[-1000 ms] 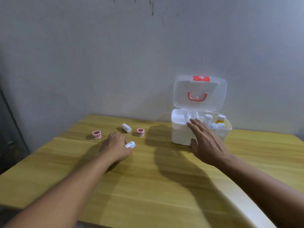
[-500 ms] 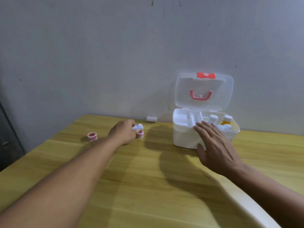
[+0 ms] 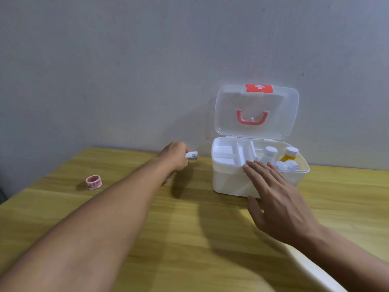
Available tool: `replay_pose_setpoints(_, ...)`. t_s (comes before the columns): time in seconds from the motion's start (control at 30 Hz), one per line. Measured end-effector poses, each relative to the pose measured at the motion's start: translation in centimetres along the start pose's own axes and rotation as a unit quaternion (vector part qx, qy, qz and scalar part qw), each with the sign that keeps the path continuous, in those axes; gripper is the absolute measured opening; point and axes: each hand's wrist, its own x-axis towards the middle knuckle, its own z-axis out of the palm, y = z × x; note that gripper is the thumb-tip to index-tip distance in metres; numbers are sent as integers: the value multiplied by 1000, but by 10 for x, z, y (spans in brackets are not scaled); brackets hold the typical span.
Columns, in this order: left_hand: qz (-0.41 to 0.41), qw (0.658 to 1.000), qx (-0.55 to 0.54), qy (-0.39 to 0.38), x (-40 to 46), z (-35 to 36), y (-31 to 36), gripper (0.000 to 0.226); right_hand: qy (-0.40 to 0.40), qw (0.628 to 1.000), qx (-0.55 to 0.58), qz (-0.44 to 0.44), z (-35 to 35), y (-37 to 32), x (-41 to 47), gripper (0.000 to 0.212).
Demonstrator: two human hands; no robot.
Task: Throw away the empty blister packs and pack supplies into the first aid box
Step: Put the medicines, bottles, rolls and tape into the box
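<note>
Wooden tabletop (image 3: 189, 228) in yellow-brown carries everything. Nearest, the right hand (image 3: 277, 199) is held flat with its fingers (image 3: 255, 172) spread wide and holding nothing; the fingertips lie over the front rim of the first aid box (image 3: 231, 182), much as half a second ago. The left arm stretches far forward, and the left hand (image 3: 175, 157) is closed around a small white roll with blue print (image 3: 192, 155), whose end sticks out toward the box. Compared with the earlier frame, this hand has moved to the right and farther back, closer to the box, and the roll is lifted off the wood. One red and white tape roll (image 3: 93, 182) lies alone at the left, well apart from the hand. The second tape roll and the plain white roll seen before are not visible now. Farther back, the box stands open with its clear lid (image 3: 256, 110) upright against the grey wall (image 3: 126, 70). Inside, the left compartments look empty, and on the right stand a white bottle (image 3: 269, 153) and an orange bottle (image 3: 290, 155) behind two white rolls (image 3: 286, 165)
</note>
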Motion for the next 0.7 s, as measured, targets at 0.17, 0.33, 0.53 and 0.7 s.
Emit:
replay_pose_setpoints(0.17,13,1000,15,-13,27,16,-1,9,-2,1000,5,-2,3,2,-2,65)
replay_pose_setpoints(0.33,28,997,58,36,35,18,0,18,-8,1000,5,-7,3,5,-1,67)
replay_pose_setpoints(0.53,-3,1000,24,4,30,18,-2,29,-8,1000,7,-3,-2,5,0,65)
replay_pose_setpoints(0.7,6,1000,10,26,17,3,6,26,-17,1000,-13,7,-4,1,-2,65)
